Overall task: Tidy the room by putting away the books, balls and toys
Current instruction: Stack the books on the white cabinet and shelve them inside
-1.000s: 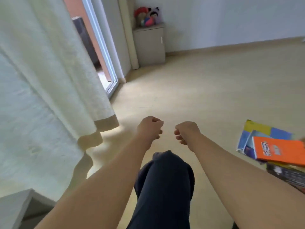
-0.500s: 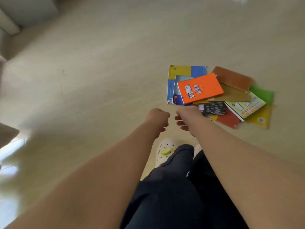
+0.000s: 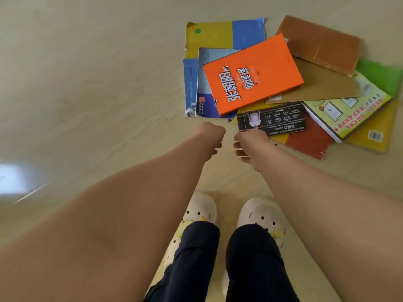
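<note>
A loose heap of books lies on the floor ahead and to the right. An orange book (image 3: 254, 74) lies on top, over a blue book (image 3: 201, 88) and a yellow-and-blue cover (image 3: 222, 34). A brown book (image 3: 320, 44), a black-banded book (image 3: 272, 118) and a green-and-yellow book (image 3: 346, 110) spread to the right. My left hand (image 3: 210, 134) hovers just short of the heap with curled fingers, holding nothing. My right hand (image 3: 248, 144), fingers also curled and empty, is at the near edge of the black-banded book.
Pale wooden floor (image 3: 98, 94) extends to the left and ahead of the heap. My two feet in white perforated clogs (image 3: 259, 212) stand just behind my hands. A bright patch of light (image 3: 17, 177) falls on the floor at the far left.
The view has swung from the curtain and doorway down to the floor, and the heap of books has come closer. Both hands stay curled and empty.
</note>
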Tool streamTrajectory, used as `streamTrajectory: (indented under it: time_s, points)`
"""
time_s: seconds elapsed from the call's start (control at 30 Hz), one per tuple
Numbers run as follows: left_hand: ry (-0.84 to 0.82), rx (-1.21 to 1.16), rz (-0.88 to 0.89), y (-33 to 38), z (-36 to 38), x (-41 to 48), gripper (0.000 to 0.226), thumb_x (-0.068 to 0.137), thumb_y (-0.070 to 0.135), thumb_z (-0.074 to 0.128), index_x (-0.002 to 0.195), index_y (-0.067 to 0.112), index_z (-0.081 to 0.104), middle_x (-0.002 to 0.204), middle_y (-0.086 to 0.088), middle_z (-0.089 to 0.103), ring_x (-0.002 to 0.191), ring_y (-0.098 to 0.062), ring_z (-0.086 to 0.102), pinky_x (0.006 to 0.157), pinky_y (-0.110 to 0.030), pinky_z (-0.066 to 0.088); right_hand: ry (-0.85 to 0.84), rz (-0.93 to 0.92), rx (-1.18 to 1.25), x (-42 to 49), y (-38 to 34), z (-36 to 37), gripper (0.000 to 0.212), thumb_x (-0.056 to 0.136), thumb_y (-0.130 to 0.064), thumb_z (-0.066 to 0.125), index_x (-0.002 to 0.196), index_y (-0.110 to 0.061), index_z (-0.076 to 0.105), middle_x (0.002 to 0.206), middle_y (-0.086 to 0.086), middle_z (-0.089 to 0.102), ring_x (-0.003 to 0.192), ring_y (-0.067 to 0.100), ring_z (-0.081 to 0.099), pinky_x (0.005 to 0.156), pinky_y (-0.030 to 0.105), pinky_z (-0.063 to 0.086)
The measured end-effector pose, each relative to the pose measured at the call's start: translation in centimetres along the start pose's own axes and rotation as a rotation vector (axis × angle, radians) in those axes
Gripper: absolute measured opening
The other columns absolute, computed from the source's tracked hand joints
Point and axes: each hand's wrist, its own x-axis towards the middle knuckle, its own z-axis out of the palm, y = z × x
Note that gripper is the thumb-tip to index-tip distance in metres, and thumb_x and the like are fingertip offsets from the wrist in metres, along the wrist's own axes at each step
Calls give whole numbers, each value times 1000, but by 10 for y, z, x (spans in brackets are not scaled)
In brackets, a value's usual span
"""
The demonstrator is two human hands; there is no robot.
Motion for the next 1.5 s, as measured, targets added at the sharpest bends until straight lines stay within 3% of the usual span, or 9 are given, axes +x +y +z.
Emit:
streamTrajectory:
  time_s: [0.17, 0.27, 0.37, 0.5, 0.63, 0.73, 1.13, 1.33, 1.5]
  points:
    - [-9, -51, 0, 29, 18, 48, 25, 98, 15, 44, 121, 9, 49, 104, -9, 58, 90, -19, 54, 72, -29, 46, 158, 2, -27, 55, -1, -30, 25, 91, -15, 51, 68, -17, 41, 75, 4, 46, 80, 24, 48, 89, 41, 47]
    - [143, -97, 72, 38, 28, 75, 34, 93, 21, 51, 126, 16, 44, 114, -4, 51, 94, -19, 51, 73, -28, 47, 319, 31, 66, 71, -1, -43, 5, 87, -15, 56, 91, -12, 55, 96, 7, 54, 83, 25, 48, 80, 37, 44]
    - [456, 47, 109, 30, 27, 95, 56, 87, 28, 54, 138, 20, 32, 137, -7, 34, 125, -28, 36, 104, -38, 34, 429, 91, 58, 81, 6, -50, 44, 83, -18, 57, 126, -15, 48, 123, 9, 49, 96, 28, 51, 84, 36, 46]
    - [369, 88, 104, 25, 10, 122, 83, 81, 36, 64, 147, 22, 17, 147, -4, 24, 136, -26, 21, 112, -42, 25, 489, 180, 193, 86, 12, -59, 60, 80, -21, 63, 132, -14, 34, 134, 11, 37, 113, 29, 46, 99, 45, 42]
    - [267, -143, -19, 27, -16, 143, 69, 78, 41, 69, 134, 17, 36, 122, -3, 47, 112, -23, 51, 84, -35, 48, 396, 152, 359, 90, 22, -54, 59, 80, -23, 65, 129, -12, 35, 131, 10, 41, 101, 26, 44, 94, 46, 44]
    - [115, -262, -23, 21, -20, 141, 42, 86, 33, 65, 121, 13, 49, 82, 2, 53, 69, -8, 51, 53, -21, 40, 375, 134, 415, 91, 24, -48, 50, 82, -22, 65, 123, -13, 38, 126, 12, 46, 97, 25, 50, 84, 41, 48]
    - [-230, -275, -226, -68, 24, 76, 21, 91, 21, 60, 109, 15, 51, 80, 1, 63, 62, -8, 63, 51, -24, 47, 318, 178, 665, 86, 45, -30, 49, 83, -21, 69, 126, -17, 47, 120, 4, 58, 103, 25, 58, 71, 36, 52]
    - [141, -543, -127, -60, 19, 92, 6, 92, 17, 57, 91, 11, 54, 75, -4, 53, 62, -16, 52, 57, -27, 44, 238, 215, 659, 81, 57, -32, 39, 85, -31, 66, 119, -17, 50, 119, 7, 56, 105, 27, 56, 76, 38, 52]
    - [-54, -404, -153, -66, 20, 75, 8, 93, 3, 52, 88, 9, 52, 80, -9, 62, 64, -17, 61, 48, -27, 54, 158, 211, 810, 73, 54, -31, 29, 83, -33, 70, 104, -19, 56, 106, 7, 59, 86, 20, 61, 73, 30, 56]
